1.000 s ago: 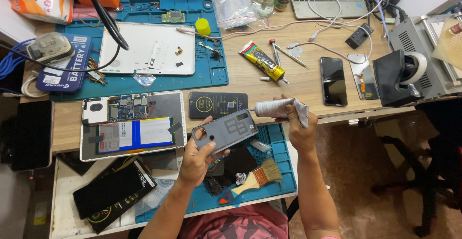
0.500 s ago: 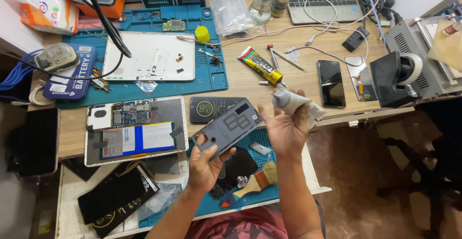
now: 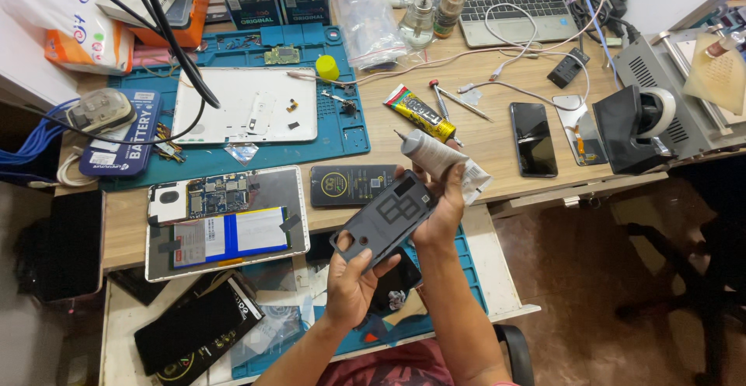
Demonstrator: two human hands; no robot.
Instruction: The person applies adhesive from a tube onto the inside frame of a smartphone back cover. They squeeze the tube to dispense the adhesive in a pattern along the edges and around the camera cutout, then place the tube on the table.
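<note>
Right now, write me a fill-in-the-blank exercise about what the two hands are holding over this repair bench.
1. The left hand grips the lower end of a grey phone ____.
2. The right hand holds a grey ____ with a pointed nozzle.
3. The opened tablet lies on the wooden desk, to the ____ of both hands.
Missing words: cover; tube; left

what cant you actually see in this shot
Head view, the only one:
- Front of the grey phone back cover: faces away.
- Right hand grip on the white tube: fingers hidden behind it.
- Left hand palm: turned away.
- Black phone below: covered by the hands.
- Laptop: cut by the top edge.
</note>
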